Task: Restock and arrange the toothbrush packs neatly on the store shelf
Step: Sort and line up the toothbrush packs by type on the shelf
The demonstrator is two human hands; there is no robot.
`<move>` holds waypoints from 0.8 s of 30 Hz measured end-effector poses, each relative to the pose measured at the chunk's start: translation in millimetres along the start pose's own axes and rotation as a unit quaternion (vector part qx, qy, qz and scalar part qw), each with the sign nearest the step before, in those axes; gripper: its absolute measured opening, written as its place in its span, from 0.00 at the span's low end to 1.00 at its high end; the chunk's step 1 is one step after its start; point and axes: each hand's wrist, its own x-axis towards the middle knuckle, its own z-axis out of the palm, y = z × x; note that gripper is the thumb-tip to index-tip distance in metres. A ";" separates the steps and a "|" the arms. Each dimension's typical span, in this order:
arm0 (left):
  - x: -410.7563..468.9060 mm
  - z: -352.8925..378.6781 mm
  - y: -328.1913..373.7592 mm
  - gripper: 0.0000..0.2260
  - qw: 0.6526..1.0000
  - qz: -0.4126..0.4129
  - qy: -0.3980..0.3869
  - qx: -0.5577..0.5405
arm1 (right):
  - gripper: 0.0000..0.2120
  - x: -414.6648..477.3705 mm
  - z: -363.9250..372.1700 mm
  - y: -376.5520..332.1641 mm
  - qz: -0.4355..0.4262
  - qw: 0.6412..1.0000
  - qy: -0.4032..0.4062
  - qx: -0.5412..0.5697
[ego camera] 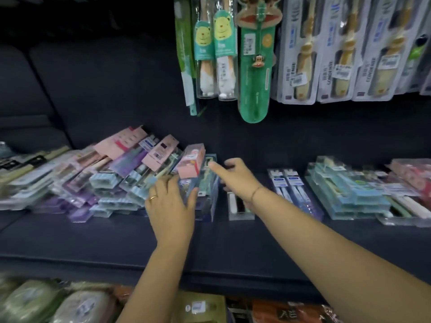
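Presses left hand (171,201), grip spread, against upright toothbrush packs (207,190) beneath leaning pink pack (192,160); touches them with right hand (235,176), grip unclear.

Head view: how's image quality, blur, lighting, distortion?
Head view: dim, the dark shelf shows little detail; heaped packs at left smeared by blur; hanging packs above sharper, with glare on plastic; wide-angle bending toward the borders; left hand and right hand fairly clear.

Left hand (171,203), right hand (236,180), touching toothbrush packs (130,173)
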 end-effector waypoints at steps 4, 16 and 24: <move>-0.6 2.8 -0.7 0.19 0.999 0.006 -0.024 -0.032 | 0.43 29.8 43.1 -19.9 0.031 0.999 0.000 0.009; -13.3 8.8 16.3 0.20 1.000 0.029 -0.001 -0.006 | 0.08 -6.0 -6.3 -8.6 0.043 0.989 0.034 0.140; -72.5 34.6 88.6 0.29 0.961 0.244 -0.117 -0.056 | 0.08 -113.1 -178.5 23.8 0.018 0.969 0.153 0.191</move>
